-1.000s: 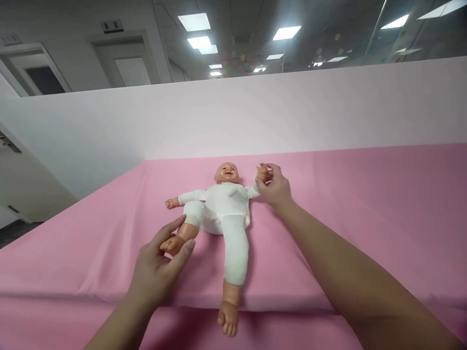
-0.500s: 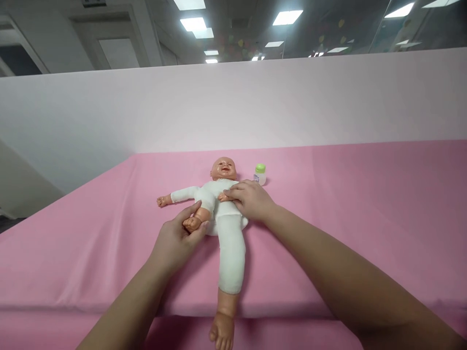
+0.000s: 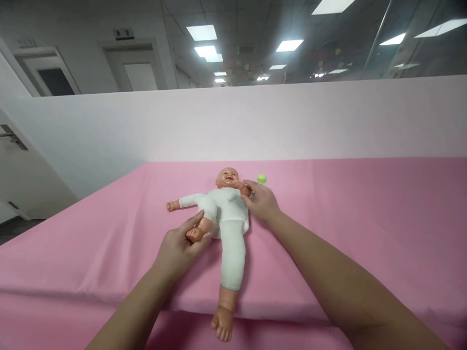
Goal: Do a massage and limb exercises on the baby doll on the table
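Observation:
A baby doll (image 3: 230, 204) with a white cloth body lies on its back on the pink sheet (image 3: 328, 218), its head toward the wall. My left hand (image 3: 180, 248) is closed round the doll's bent leg near the foot, with that knee folded up over the belly. Fingers and thumb of my right hand (image 3: 264, 200) grip the doll's forearm, and the doll's small hand lies by its chin. The other leg stretches straight toward me, its foot over the sheet's front fold. The doll's other arm points out to the left.
Just behind my right hand stands a small bottle with a light green cap (image 3: 261, 179), its body mostly hidden. A white wall (image 3: 273, 124) rises at the back, with glass above it. At the left is a door (image 3: 22, 160) with a handle.
My right hand has carried the doll's forearm from the chest up toward the chin. The left hand keeps its hold on the bent leg. The camera view has tilted up slightly.

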A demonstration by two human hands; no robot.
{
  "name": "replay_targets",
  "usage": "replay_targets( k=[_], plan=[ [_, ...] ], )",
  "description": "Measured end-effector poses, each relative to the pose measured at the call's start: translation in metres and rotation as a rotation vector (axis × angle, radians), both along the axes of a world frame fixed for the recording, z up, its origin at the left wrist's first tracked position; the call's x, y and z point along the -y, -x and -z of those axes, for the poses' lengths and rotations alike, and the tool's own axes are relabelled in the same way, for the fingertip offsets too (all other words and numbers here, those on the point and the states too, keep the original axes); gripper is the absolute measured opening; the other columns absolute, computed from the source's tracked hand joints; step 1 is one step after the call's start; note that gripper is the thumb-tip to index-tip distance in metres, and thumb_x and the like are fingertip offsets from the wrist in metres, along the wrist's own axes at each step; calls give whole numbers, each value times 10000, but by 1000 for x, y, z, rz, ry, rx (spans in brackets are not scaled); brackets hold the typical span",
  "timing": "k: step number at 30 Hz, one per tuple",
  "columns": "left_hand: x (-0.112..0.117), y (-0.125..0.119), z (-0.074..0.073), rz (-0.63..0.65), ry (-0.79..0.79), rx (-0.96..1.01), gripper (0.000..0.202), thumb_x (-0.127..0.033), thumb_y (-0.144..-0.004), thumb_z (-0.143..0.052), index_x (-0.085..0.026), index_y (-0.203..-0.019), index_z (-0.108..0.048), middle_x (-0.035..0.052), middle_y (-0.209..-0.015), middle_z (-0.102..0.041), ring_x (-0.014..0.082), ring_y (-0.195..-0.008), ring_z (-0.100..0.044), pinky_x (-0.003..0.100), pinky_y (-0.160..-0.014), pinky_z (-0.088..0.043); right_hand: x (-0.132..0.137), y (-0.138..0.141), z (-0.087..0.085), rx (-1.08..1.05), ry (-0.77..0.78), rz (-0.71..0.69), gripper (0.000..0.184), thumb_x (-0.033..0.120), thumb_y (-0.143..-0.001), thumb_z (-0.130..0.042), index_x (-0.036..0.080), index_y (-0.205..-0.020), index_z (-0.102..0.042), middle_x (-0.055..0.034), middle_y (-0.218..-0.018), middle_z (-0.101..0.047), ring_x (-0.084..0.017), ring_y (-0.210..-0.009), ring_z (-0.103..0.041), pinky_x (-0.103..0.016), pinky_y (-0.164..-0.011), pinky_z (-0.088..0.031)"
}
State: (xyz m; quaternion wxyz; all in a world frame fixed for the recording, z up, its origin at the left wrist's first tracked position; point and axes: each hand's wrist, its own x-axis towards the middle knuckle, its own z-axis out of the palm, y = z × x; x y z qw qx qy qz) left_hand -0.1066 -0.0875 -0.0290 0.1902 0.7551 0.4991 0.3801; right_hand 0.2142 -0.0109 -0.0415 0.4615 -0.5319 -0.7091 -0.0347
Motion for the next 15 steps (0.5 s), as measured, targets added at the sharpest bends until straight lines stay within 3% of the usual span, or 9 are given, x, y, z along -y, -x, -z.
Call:
replay_targets(
  k=[6, 10, 13, 15],
  plan=[
    [38, 23, 22, -57, -89, 46, 634, -522, -903, -749, -232, -1467, -740, 22, -937, -830, 224, -794, -782, 283, -713, -638, -12, -37, 0, -407, -3, 271, 688, 518, -934, -706, 243, -1543, -543, -90, -1192, -804, -261, -980, -770, -431, -932, -619],
    [61, 46, 36, -95, -94, 94, 643, -559, -929, -720, -198, -1461, -733, 71, -1088, -855, 255, -904, -824, 297, -763, -678, -15, -65, 0, -518, 159, 469, 717, 519, -920, -684, 269, -1568, -507, -101, -1256, -788, -282, -1082, -762, -428, -989, -588],
    [71, 59, 36, -112, -112, 81, 645, -598, -868, -761, -194, -1370, -786, 98, -1106, -859, 303, -960, -835, 330, -779, -700, -17, -83, 4, -534, 310, 559, 803, 470, -878, -702, 284, -1623, -470, -120, -1344, -759, -309, -1137, -749, -428, -979, -579],
    [77, 61, 32, -167, -106, 85, 657, -645, -855, -752, -205, -1341, -799, 109, -1135, -857, 335, -1019, -831, 367, -824, -706, -16, -91, 7, -491, 435, 563, 794, 459, -847, -717, 282, -1597, -522, -126, -1307, -767, -321, -1100, -751, -431, -940, -578]
  ],
)
